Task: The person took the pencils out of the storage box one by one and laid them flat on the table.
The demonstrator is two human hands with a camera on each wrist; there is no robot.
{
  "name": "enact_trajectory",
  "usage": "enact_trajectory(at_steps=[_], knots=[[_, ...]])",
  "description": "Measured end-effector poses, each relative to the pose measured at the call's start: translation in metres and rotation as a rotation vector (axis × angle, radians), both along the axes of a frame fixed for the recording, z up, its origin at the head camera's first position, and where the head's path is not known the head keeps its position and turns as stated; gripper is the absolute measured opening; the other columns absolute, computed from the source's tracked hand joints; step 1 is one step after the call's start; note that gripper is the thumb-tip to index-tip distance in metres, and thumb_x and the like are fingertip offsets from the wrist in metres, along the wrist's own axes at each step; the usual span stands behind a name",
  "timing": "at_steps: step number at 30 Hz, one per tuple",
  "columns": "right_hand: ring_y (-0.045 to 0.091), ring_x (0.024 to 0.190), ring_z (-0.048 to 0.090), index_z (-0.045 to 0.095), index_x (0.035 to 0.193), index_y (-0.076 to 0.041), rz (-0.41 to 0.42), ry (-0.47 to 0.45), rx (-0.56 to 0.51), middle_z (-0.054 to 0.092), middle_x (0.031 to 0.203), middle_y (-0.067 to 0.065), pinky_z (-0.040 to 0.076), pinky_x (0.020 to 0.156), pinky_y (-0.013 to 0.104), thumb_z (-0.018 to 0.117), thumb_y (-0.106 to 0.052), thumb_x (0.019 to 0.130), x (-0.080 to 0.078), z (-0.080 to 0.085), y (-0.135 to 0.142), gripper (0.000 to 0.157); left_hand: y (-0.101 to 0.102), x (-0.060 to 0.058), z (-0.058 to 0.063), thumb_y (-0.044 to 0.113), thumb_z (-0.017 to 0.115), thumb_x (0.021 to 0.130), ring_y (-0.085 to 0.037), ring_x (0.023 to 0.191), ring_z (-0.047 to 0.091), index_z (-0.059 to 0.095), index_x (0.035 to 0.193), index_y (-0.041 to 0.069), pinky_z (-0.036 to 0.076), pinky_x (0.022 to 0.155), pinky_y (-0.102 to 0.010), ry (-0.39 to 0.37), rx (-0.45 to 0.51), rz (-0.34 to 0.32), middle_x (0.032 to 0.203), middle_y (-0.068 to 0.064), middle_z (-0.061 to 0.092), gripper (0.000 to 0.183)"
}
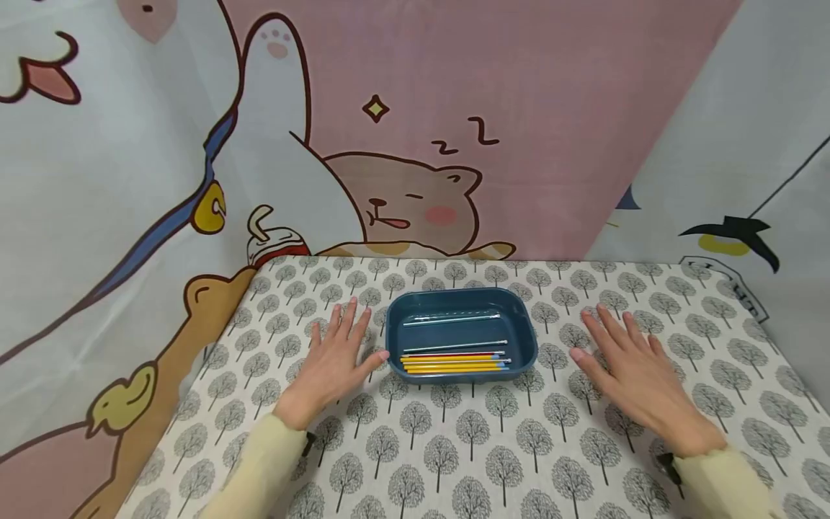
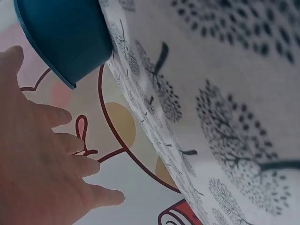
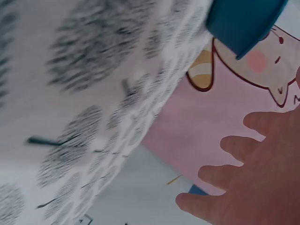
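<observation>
A dark blue rectangular tray (image 1: 454, 333) with rounded corners sits on the cloth. Along its near side lie several yellow pencils (image 1: 454, 370) with blue ends, and a thin red pencil (image 1: 447, 354) beside them. Two slim pale sticks (image 1: 450, 319), pencil-like, lie apart from each other farther back in the tray. My left hand (image 1: 333, 367) is spread palm down to the left, its thumb tip right at the tray's left rim. On the other side my right hand (image 1: 638, 375) is spread too, a gap away from the tray. Both hands hold nothing.
A white cloth (image 1: 441, 458) printed with grey trees covers the table. Behind and to the sides hangs a curtain (image 1: 551, 130) with cartoon animals, meeting the table's back edge. The tray's outer wall (image 2: 70, 37) shows close to the fingers in the left wrist view.
</observation>
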State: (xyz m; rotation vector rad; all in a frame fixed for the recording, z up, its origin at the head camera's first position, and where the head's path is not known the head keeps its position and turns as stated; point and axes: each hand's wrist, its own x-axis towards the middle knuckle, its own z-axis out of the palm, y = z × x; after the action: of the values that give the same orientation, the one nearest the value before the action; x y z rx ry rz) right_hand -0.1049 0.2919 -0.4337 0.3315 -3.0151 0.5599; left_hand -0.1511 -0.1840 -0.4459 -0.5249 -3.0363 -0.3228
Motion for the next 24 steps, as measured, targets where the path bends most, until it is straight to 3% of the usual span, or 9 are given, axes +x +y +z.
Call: enact_trajectory(at_steps=[7, 15, 24], knots=[[0.045, 0.156, -0.003, 0.012, 0.168, -0.022, 0.044, 0.05, -0.051, 0.003, 0.174, 0.008, -0.004, 0.118, 0.074, 0.047, -0.05, 0.108, -0.008, 0.013, -0.024, 0.075, 0.007, 0.001, 0.004, 0.073, 0.038, 0.101, -0.04, 0.157, 0.001, 0.019, 0.167, 0.012, 0.012, 0.12, -0.073, -0.005, 0.024, -0.018, 0.173, -0.014, 0.004, 0.091], [0.043, 0.157, 0.011, 0.023, 0.167, -0.018, 0.116, 0.111, -0.075, 0.014, 0.173, 0.01, 0.016, 0.117, 0.075, 0.052, -0.049, 0.107, -0.019, 0.021, -0.052, 0.074, 0.015, 0.0, 0.008, 0.071, 0.039, 0.102, -0.036, 0.157, -0.002, 0.013, 0.167, 0.015, 0.008, 0.121, -0.07, -0.045, 0.057, -0.042, 0.173, -0.009, -0.002, 0.09], [0.04, 0.158, 0.009, 0.02, 0.168, -0.02, 0.18, 0.071, -0.074, 0.015, 0.173, 0.009, 0.015, 0.12, 0.071, 0.047, -0.053, 0.108, -0.033, 0.026, -0.079, 0.073, 0.025, -0.002, 0.001, 0.069, 0.041, 0.102, -0.041, 0.157, 0.008, 0.017, 0.167, 0.013, 0.016, 0.12, -0.072, -0.049, 0.033, -0.08, 0.173, -0.013, 0.009, 0.09]])
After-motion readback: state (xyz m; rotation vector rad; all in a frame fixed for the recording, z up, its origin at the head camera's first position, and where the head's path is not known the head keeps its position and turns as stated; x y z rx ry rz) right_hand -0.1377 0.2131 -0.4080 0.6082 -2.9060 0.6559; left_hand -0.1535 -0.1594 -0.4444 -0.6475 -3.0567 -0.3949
